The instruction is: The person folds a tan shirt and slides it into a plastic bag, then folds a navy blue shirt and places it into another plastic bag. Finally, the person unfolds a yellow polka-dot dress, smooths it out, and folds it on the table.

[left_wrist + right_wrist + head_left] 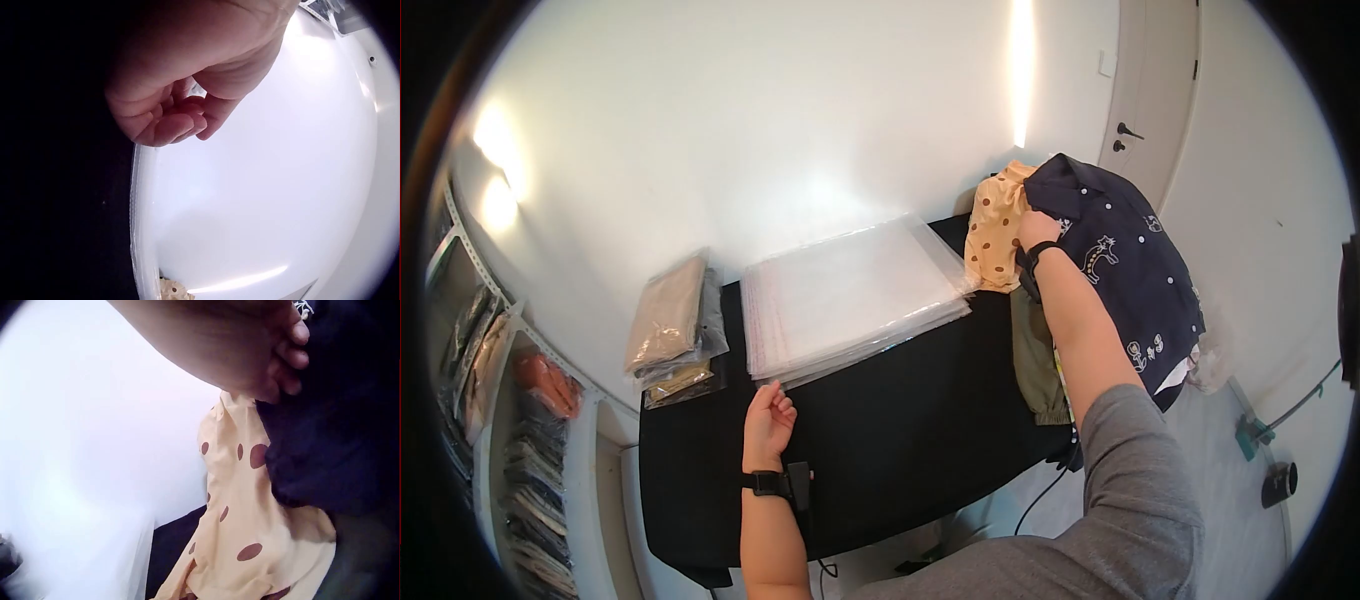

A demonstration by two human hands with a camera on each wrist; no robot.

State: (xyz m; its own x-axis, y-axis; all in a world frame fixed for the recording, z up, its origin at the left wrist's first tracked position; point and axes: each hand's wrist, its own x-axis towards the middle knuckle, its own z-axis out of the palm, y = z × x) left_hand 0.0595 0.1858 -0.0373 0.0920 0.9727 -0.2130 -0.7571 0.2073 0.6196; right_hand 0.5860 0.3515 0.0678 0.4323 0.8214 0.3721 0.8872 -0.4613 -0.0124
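Note:
My right hand (1040,230) grips the edge of a navy garment (1135,270) with white cat drawings, at the table's right end. In the right wrist view the fingertips (299,359) curl into the dark cloth. Directly beside that hand lies a yellow cloth with brown dots (997,230), partly under the navy garment. My left hand (770,425) hangs with loosely curled fingers and holds nothing. It is over the black table near the front left corner of a stack of clear plastic bags (855,295). The left wrist view shows the same loosely bent fingers (172,128).
Bagged folded clothes (668,320) are piled left of the plastic bags. An olive garment (1037,360) hangs below the navy one at the edge of the black table (880,440). Shelves (525,330) with packed clothes stand at left, and a door (1155,90) at back right.

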